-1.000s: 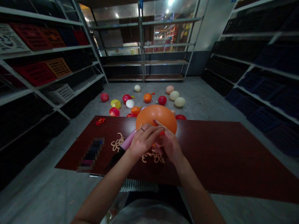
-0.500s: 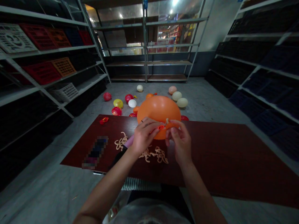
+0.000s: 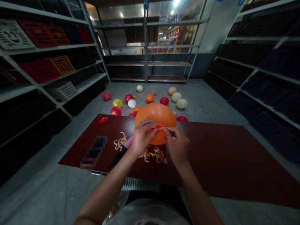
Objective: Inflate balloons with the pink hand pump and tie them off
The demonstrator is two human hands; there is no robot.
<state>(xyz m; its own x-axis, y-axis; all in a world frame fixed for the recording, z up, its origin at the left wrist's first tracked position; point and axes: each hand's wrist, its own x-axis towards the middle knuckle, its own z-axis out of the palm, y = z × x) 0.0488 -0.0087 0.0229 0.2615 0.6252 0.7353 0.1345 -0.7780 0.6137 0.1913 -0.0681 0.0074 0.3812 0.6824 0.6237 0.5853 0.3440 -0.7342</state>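
Note:
A large inflated orange balloon [image 3: 156, 111] is in front of me above the table. My left hand [image 3: 141, 136] is closed on its neck, where a bright red-orange opening shows by the fingertips. My right hand [image 3: 178, 144] pinches at the same neck from the other side; its fingertips are nearly touching the left ones, and they hide any small piece between them. Beneath the hands lies a pile of beige curly strips [image 3: 159, 154]. A second beige pile [image 3: 120, 142] is to the left, beside a purple tube [image 3: 128, 142] with a black part [image 3: 119, 156].
On the dark red table [image 3: 217, 150] are a blurred-out flat object [image 3: 95, 151] and a small red deflated piece [image 3: 103, 120]. Several balloons, such as a yellow one [image 3: 117, 103], lie on the floor beyond. Shelves with crates [image 3: 38, 71] stand around.
The orange balloon has dropped slightly and shifted left. My right hand has come in closer to the left, its fingers now pinched together; the beige end above them no longer shows.

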